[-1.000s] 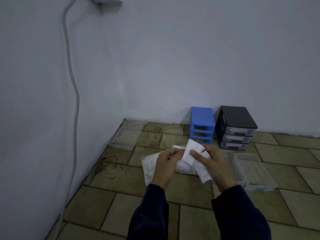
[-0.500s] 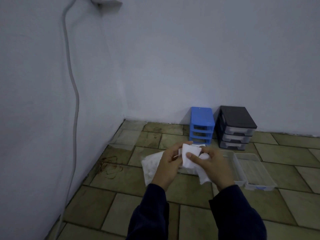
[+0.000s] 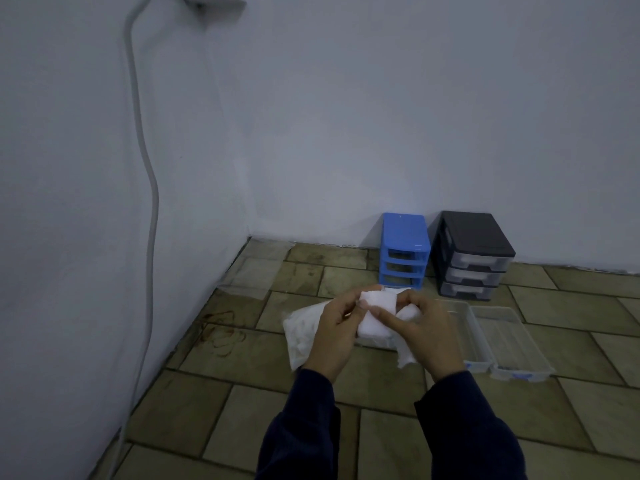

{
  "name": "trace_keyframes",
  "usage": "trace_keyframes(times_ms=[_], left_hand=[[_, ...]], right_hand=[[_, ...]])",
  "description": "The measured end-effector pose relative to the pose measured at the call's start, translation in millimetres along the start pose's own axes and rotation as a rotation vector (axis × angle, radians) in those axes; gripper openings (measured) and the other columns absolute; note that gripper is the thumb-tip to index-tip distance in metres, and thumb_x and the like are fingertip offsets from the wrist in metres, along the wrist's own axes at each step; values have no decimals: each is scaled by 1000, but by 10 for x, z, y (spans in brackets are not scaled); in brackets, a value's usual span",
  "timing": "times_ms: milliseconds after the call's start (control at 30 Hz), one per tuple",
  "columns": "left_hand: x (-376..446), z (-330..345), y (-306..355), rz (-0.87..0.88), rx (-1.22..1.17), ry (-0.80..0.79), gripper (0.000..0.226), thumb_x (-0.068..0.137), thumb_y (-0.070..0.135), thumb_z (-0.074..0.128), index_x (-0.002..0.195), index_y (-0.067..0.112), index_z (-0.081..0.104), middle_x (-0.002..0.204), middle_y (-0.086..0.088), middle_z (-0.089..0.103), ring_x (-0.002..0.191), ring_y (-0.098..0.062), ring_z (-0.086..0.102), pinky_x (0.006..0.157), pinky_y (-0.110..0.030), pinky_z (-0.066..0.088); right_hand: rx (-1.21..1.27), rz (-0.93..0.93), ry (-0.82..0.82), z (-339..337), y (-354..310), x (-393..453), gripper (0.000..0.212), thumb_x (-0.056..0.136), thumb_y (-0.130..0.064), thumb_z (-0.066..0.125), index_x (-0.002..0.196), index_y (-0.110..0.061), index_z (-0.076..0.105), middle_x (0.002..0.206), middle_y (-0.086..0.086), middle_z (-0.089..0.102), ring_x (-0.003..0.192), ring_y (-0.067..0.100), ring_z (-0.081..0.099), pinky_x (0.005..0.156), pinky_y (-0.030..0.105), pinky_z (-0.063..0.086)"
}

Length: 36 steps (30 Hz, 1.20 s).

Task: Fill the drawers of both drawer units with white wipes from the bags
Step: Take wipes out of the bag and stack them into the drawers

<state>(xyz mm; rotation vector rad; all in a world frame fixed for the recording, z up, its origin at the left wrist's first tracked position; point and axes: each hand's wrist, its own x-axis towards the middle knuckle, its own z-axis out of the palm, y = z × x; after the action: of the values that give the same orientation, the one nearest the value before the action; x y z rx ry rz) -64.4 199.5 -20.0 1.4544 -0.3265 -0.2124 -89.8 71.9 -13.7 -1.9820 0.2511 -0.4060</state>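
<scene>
Fingers of both hands curl round a folded white wipe [image 3: 375, 315], held above the tiled floor [image 3: 381, 431]: the left hand [image 3: 334, 329] pinches its left edge, the right hand [image 3: 424, 332] wraps its right side. Behind the left hand lies a bag of wipes [image 3: 301, 329]. Two clear drawers [image 3: 502, 344] lie pulled out at right. Beyond stand the blue drawer unit [image 3: 403, 249] and the black drawer unit [image 3: 472, 254]. Any lettering is too small to read.
</scene>
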Motion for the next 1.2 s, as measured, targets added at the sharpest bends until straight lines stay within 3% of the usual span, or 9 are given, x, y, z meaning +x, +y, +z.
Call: trace_keyframes(times_ms=[167, 267, 367, 500, 633, 767, 900, 1000, 1200], left_hand=[[13, -30, -23, 27, 27, 31, 33, 99, 8, 38, 103, 35, 59, 106, 12, 61, 95, -8, 61, 77, -24, 55], [25, -40, -51, 35, 5, 61, 33, 99, 6, 39, 110, 33, 54, 112, 3, 60, 98, -11, 59, 79, -27, 55], [28, -62, -65, 54, 7, 154, 27, 98, 5, 40, 108, 29, 45, 108, -1, 57, 92, -12, 59, 68, -24, 54], [31, -97, -72, 72, 18, 256, 17, 98, 6, 40, 88, 18, 47, 98, 9, 52, 87, -7, 52, 62, -21, 51], [58, -113, -96, 86, 71, 264, 38, 93, -6, 41, 63, 14, 51, 76, 21, 59, 80, -6, 51, 62, -21, 49], [62, -53, -96, -5, 46, 156, 29, 93, 4, 48, 77, 14, 70, 95, 11, 65, 92, -11, 57, 74, -20, 51], [89, 32, -103, -96, 83, 17, 10, 85, 24, 65, 81, 20, 72, 88, 6, 70, 84, -3, 63, 73, -12, 48], [131, 69, -167, -113, 130, 16, 29, 76, 36, 75, 89, 11, 74, 88, -2, 72, 85, -11, 66, 74, -21, 52], [145, -18, -165, -54, 85, 131, 7, 83, 14, 69, 86, 8, 70, 90, -7, 70, 88, -20, 64, 74, -28, 52]], right_hand=[[13, 10, -10, -9, 64, 27, 20, 73, -22, 77, 71, -21, 58, 82, -8, 59, 76, 2, 53, 57, 10, 38], [84, 42, -11, -7, 112, 45, 15, 75, -20, 76, 72, -16, 62, 82, -5, 61, 78, 7, 55, 62, 19, 42], [211, 136, 7, -8, 136, 40, 14, 84, -19, 66, 73, -14, 59, 80, -1, 59, 78, 16, 55, 69, 32, 50], [416, 222, 26, -47, 182, 78, 16, 91, -9, 51, 76, -12, 57, 80, 1, 55, 85, 22, 51, 74, 32, 44], [597, 331, -37, -78, 186, 106, 15, 86, -3, 51, 89, -15, 60, 102, 10, 56, 88, 26, 54, 67, 34, 47], [587, 288, -31, -63, 185, 112, 20, 88, -8, 54, 97, -25, 59, 114, 13, 58, 97, 30, 58, 78, 44, 51], [519, 150, -39, -19, 131, 78, 19, 91, -16, 55, 101, -33, 58, 117, 12, 57, 104, 33, 58, 88, 51, 50], [549, 101, -84, -7, 91, 61, 19, 91, -16, 52, 106, -27, 55, 111, 8, 57, 100, 27, 59, 84, 44, 52], [510, 92, -108, -46, 156, 79, 30, 89, -7, 55, 116, -21, 51, 117, 9, 59, 105, 29, 59, 85, 40, 53]])
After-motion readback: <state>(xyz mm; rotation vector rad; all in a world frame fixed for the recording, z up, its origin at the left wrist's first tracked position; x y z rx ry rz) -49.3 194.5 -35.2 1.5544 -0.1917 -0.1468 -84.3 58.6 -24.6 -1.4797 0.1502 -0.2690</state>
